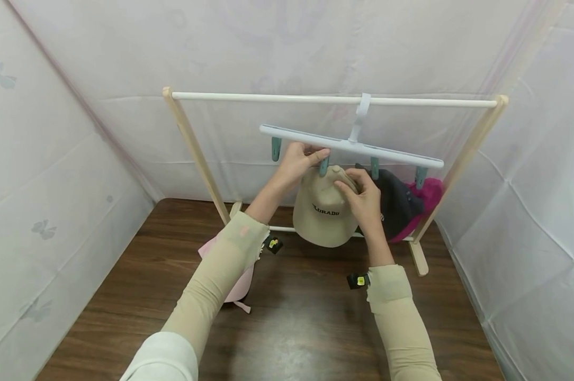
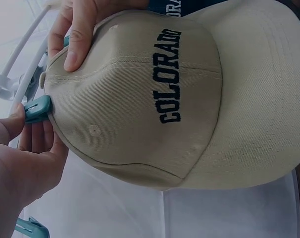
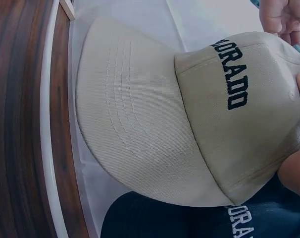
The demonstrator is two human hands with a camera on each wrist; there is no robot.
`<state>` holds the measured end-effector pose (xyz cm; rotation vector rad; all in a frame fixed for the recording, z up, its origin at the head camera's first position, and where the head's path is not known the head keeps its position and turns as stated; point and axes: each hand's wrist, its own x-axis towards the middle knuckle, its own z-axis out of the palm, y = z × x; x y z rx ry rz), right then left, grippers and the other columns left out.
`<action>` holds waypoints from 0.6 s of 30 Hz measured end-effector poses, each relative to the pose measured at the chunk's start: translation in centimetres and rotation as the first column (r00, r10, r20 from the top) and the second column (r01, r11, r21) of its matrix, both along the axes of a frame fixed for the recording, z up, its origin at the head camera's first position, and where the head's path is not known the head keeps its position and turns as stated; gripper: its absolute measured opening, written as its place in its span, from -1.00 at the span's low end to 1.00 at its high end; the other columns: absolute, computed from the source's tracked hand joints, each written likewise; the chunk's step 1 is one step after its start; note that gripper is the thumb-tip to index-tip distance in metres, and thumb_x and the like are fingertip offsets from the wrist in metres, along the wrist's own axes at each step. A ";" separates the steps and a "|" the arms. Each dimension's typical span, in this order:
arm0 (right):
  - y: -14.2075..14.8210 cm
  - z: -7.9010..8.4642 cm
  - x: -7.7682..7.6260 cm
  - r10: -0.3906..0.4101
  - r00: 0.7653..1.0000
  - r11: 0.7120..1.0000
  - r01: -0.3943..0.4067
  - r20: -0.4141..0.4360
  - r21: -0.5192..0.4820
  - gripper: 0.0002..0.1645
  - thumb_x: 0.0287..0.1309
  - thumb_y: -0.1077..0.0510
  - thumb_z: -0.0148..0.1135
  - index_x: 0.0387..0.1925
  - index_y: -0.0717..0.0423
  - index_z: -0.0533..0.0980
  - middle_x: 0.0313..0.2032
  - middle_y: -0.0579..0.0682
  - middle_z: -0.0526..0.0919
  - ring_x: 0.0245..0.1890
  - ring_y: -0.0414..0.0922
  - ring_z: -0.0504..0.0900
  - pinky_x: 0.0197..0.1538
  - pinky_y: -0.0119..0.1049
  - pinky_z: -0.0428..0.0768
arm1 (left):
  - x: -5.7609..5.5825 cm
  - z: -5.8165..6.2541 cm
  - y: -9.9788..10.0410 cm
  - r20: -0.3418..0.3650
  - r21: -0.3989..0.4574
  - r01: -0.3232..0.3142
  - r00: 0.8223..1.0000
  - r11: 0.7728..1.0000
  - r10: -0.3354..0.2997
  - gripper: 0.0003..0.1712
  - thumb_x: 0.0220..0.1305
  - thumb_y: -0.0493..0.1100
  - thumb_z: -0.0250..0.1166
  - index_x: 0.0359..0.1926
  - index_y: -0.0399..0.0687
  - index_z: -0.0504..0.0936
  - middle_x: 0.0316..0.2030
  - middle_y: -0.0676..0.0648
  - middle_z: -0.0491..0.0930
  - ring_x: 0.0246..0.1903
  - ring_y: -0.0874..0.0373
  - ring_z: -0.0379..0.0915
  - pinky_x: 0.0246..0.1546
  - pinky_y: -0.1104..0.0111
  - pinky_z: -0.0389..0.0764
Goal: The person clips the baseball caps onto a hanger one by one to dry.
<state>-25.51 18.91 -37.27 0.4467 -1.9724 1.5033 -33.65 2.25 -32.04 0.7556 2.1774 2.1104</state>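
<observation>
Beige cap [image 1: 326, 206] hangs upright btwn both hands, brim down, below the pale hanger [image 1: 349, 145]; dark "COLORADO" lettering across the front, best seen in the L wrist view. L hand [image 1: 300, 163]: thumb & fingers pinch a teal clip [image 1: 323, 167], 2nd from the hanger's L end. Clip's mouth touches the cap's top edge nr the crown button; can't tell if it has bitten onto the fabric. R hand [image 1: 367, 200]: thumb in front, other fingers partly hidden, pinching the crown just R of the button.

Hanger is hooked over the white rail [image 1: 268, 98] of a wood-sided rack, R of the rail's ctr, & tilts w/ its R end lower. Outer L clip [image 1: 276, 149] has nothing in it. Dark cap [image 1: 393, 203] w/ white lettering hangs under the 3rd clip [image 1: 375, 168], just R of & partly behind the beige one; magenta cap [image 1: 431, 194] under the 4th clip [image 1: 421, 177], partly behind the dark one, nr the rack's R leg.

Pink cap [image 1: 241, 288] lies on the brown wood-grain bench [image 1: 292, 333], L side, partly hidden by the L forearm. White sheeting [image 1: 268, 47] behind & both sides.
</observation>
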 end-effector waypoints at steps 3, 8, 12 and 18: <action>0.0 -0.1 0.0 -0.004 1.000 1.000 0.004 0.012 -0.007 -0.68 0.08 0.28 0.33 -0.10 0.27 0.51 -0.19 0.21 0.65 -0.21 -0.18 0.61 -0.18 -0.42 0.55 | 0.1 -0.2 0.0 -0.041 -0.049 -0.023 0.999 0.999 0.021 -0.66 0.21 -0.09 0.31 -0.08 -0.24 0.62 -0.15 -0.14 0.63 -0.12 0.08 0.56 -0.10 0.35 0.58; 0.1 -0.3 0.0 0.005 0.999 1.000 -0.004 0.047 -0.024 -0.65 0.09 0.25 0.34 -0.07 0.24 0.51 -0.13 0.16 0.65 -0.19 -0.22 0.62 -0.17 -0.42 0.56 | 0.1 -0.6 0.0 -0.074 -0.177 -0.091 0.994 0.980 0.079 -0.58 0.22 0.05 0.31 -0.03 -0.13 0.64 -0.09 -0.12 0.64 -0.08 0.10 0.55 -0.09 0.33 0.56; 0.4 -0.4 0.0 0.006 0.999 1.000 -0.005 0.051 -0.012 -0.63 0.10 0.24 0.34 -0.04 0.24 0.51 -0.10 0.15 0.64 -0.15 -0.20 0.61 -0.13 -0.40 0.56 | 0.2 -0.9 0.1 -0.067 -0.254 -0.128 0.991 0.959 0.114 -0.48 0.19 0.19 0.28 0.00 -0.07 0.64 -0.03 -0.08 0.62 -0.01 0.12 0.51 -0.04 0.33 0.53; 0.6 -0.2 0.3 -0.026 0.995 0.999 0.024 0.095 0.022 -0.62 0.14 0.20 0.31 -0.01 0.20 0.51 -0.14 0.15 0.64 -0.16 -0.15 0.62 -0.14 -0.40 0.57 | 0.4 -1.4 0.4 -0.099 -0.168 -0.126 0.989 0.978 0.110 -0.51 0.19 0.15 0.29 0.03 -0.04 0.59 -0.08 -0.03 0.61 -0.07 0.18 0.51 -0.09 0.34 0.53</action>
